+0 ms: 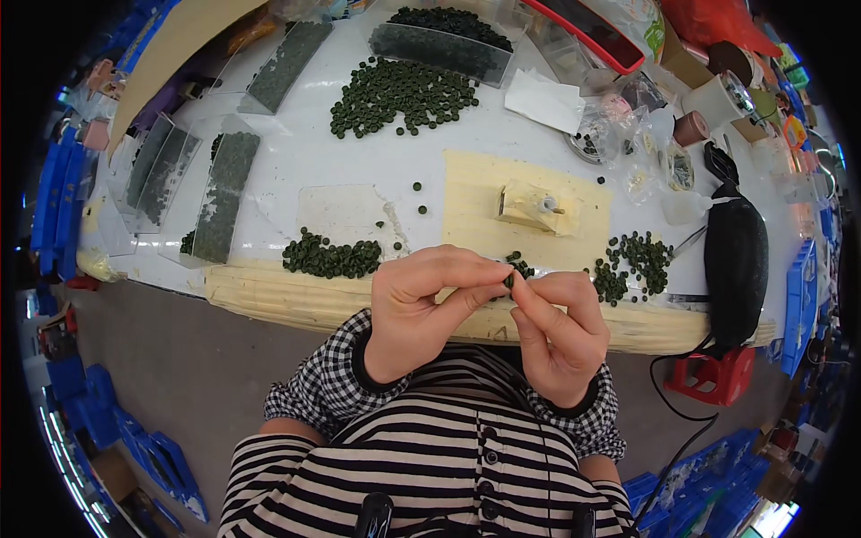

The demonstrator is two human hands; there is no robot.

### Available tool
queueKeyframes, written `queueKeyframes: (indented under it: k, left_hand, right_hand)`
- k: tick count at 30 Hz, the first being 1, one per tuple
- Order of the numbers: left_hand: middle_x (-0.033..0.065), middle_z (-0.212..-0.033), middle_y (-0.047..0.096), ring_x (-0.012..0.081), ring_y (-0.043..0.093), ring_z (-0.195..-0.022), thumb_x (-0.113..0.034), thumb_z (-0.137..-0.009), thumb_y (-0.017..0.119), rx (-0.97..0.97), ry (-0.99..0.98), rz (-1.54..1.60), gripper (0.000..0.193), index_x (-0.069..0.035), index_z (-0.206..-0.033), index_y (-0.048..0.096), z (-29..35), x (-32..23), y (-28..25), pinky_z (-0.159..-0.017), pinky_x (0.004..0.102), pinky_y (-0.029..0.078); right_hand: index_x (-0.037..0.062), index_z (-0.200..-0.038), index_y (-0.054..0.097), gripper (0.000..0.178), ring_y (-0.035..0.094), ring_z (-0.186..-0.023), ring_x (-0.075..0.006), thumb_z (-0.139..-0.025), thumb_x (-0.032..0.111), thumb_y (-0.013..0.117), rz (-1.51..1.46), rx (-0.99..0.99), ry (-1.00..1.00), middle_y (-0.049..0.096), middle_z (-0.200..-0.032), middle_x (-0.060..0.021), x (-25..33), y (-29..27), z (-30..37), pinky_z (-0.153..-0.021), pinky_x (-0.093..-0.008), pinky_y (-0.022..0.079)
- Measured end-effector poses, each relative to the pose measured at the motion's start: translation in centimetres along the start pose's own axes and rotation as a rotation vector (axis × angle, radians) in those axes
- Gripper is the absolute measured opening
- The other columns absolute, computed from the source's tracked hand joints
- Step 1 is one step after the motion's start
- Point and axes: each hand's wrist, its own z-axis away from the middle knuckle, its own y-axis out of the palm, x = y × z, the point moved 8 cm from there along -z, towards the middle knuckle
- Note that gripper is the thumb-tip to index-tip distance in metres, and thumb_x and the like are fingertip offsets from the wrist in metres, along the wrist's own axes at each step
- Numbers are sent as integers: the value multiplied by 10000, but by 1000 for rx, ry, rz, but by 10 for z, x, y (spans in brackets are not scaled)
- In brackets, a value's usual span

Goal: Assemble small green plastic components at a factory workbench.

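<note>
A small dark green round piece [508, 281], like a bead or button, sits between the fingertips of both hands just over the table's front edge. My left hand [420, 309] pinches it between thumb and forefinger. From the other side, my right hand [563, 334] meets it with closed fingertips. Behind the fingers lies a partly hidden cluster of like pieces [518, 264]. One heap of green pieces [332, 256] is left of my left hand, and another heap [635, 260] is beyond my right hand. Past my hands stands a tape-wrapped block [538, 208] with a small metal peg.
A large pile of green pieces [395, 97] lies farther back, near a clear tray [444, 54] of them. Other filled clear trays [226, 197] stand left. A black cloth-like bundle [735, 264] with a cable lies right, beside small bags and cups. A padded edge [269, 291] lines the front.
</note>
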Motion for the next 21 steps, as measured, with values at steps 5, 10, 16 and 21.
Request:
queueKeyframes:
  k: [5, 10, 16, 21]
  left_hand:
    - [142, -928, 697, 171, 661, -831, 120, -813, 665, 11, -6, -22, 209, 26, -995, 706, 0, 0, 0, -722, 246, 527]
    - [108, -909, 708, 137, 660, -815, 76, -821, 680, -6, -66, 59, 207, 3, -1012, 717, 0, 6, -1, -708, 228, 515]
    - [109, -919, 704, 130, 655, -826, 74, -827, 675, 5, -98, 85, 202, 9, -1014, 715, 0, 7, -1, -715, 227, 514]
    - [132, -922, 697, 155, 662, -825, 103, -816, 670, 26, -58, 31, 207, 28, -1005, 706, -1, 3, -1, -715, 242, 529]
  right_hand:
    - [20, -1088, 711, 353, 573, -750, -220, -740, -38, 729, -23, 4, 0, 653, -896, -73, -1, 1, 1, -657, -305, 466]
    - [25, -1094, 710, 353, 572, -748, -211, -746, -32, 729, -21, 1, -13, 654, -897, -66, -1, -1, 0, -655, -301, 460]
    - [29, -1095, 711, 350, 570, -741, -202, -750, -25, 729, -35, -1, -14, 653, -895, -64, -2, -1, 0, -654, -296, 453]
    - [19, -1093, 708, 348, 570, -729, -199, -751, -43, 723, -56, -2, 1, 651, -882, -72, -2, 1, 1, -629, -287, 446]
